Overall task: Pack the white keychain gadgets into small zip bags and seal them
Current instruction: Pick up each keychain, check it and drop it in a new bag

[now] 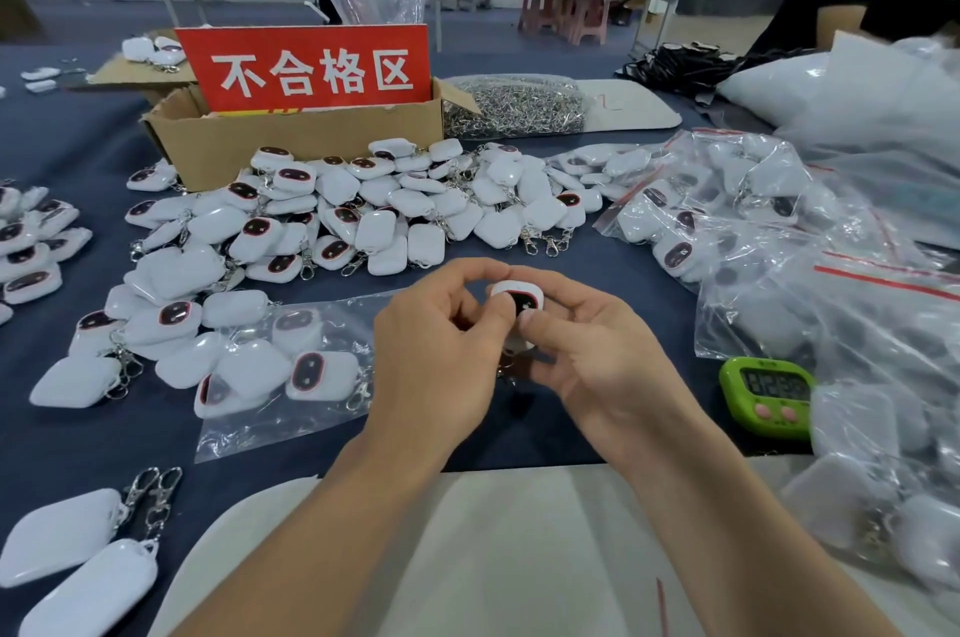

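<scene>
A dark blue table (639, 272) carried everything. The loose heap of white keychain gadgets (374, 215) spread along the near side of a cardboard box (291, 147), and a pile of red-striped zip bags (753, 220), already filled, lay to the right of the box. A red sign (311, 69) standing in the box read 不合格区. Nearer the person than the box, both hands met over the cloth. The left hand (436, 350), fingers curled, pinched the left edge of one held gadget (519, 298). The right hand (597, 355) gripped it from the other side, thumb across its lower face. The gadget stood between the fingertips, dark oval window facing up. A green timer (769, 397) sat farther right; its digits were too blurred to read.
</scene>
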Tool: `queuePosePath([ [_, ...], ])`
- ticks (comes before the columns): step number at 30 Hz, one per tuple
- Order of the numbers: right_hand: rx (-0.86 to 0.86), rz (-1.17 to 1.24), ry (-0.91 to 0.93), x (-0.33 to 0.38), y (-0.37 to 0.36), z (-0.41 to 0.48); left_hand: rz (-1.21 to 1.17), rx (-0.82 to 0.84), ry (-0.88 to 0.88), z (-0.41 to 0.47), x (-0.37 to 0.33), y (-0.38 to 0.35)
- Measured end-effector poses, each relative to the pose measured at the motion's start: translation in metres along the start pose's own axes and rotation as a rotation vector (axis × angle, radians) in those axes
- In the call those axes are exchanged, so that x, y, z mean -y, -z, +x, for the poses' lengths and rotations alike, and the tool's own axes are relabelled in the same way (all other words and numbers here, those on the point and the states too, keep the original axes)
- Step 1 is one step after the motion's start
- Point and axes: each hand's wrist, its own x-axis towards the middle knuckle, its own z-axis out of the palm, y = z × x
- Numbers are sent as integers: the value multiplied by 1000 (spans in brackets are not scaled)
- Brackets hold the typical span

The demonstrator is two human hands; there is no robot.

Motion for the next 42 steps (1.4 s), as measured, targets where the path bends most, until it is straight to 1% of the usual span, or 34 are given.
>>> queuePosePath([
  [6, -29, -5, -20, 0, -2, 1, -14, -13, 14, 2, 1, 1],
  [13, -132, -89, -16, 0, -4, 2, 77, -57, 33, -1, -1, 0],
  [18, -117, -137, -21, 3, -3, 0, 108, -58, 31, 0, -2, 0],
  [21, -137, -186, -10, 3, -3, -4, 116, -39, 38, -2, -3, 0],
  [24, -154, -225, -2, 2, -2, -9, 58, 6, 18, -6, -6, 0],
  [27, -157, -230, 6, 3, -2, -10, -13, 17, -18, -7, -9, 3],
  [30, -149, -215, 23, 6, -3, -11, -18, -19, -45, -7, -9, 3],
  [35, -173, -224, 48, 5, -4, -13, -22, -74, -38, -7, -9, 3],
  [38, -185, -245, 27, 2, -4, -14, 21, -86, -31, -7, -8, 3],
  [42, -147, -239, 12, 1, -4, -11, 77, -96, -26, -7, -9, 1],
])
